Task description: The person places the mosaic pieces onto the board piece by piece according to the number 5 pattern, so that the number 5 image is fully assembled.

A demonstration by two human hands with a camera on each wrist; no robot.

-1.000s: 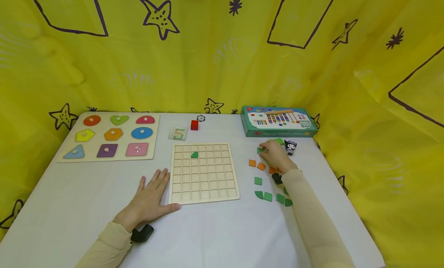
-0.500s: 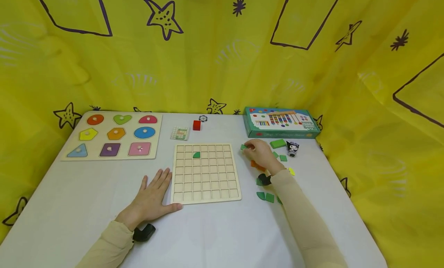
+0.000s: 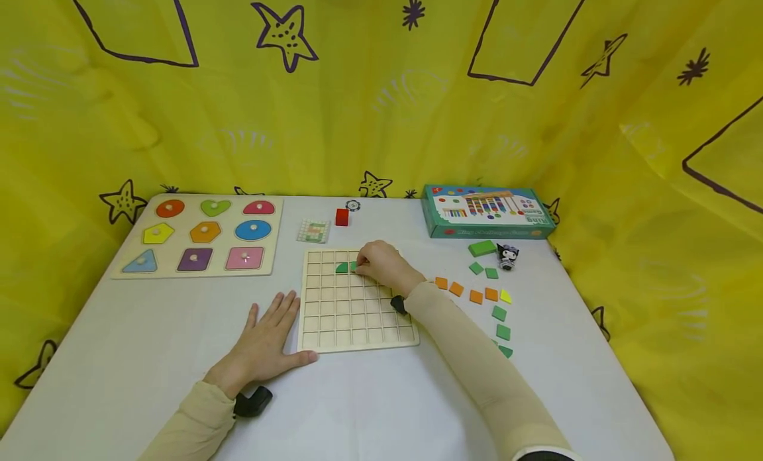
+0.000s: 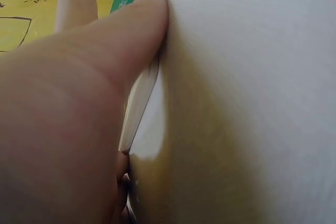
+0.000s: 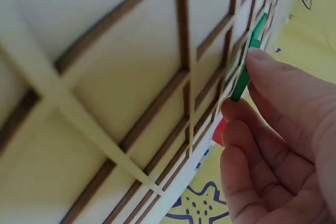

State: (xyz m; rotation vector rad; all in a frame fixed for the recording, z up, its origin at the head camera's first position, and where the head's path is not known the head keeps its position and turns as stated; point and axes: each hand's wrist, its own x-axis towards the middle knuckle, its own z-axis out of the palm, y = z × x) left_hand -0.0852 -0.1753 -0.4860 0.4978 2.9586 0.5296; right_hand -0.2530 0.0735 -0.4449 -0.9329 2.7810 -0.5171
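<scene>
A wooden grid board (image 3: 334,342) lies mid-table with a green quarter-round tile (image 3: 342,267) in one of its upper cells. My right hand (image 3: 384,265) is over the board's upper part, pinching a green tile (image 5: 241,85) between thumb and fingertips, just right of the quarter-round one. In the right wrist view the tile's edge is close against the grid. My left hand (image 3: 265,348) lies flat with spread fingers on the table, along the board's left edge. Its thumb (image 4: 142,24) reaches the board's near left corner.
Right of the board lie several orange tiles (image 3: 456,289), green tiles (image 3: 499,313) and a yellow tile (image 3: 505,296). Behind them are a green block (image 3: 482,248), a small figurine (image 3: 508,256) and a game box (image 3: 489,212). A shape puzzle (image 3: 193,236), pattern card (image 3: 313,231) and red block (image 3: 342,217) lie farther left.
My right hand has picked up a green tile from the right-hand group and carried it left onto the board. My left hand has stayed in place.
</scene>
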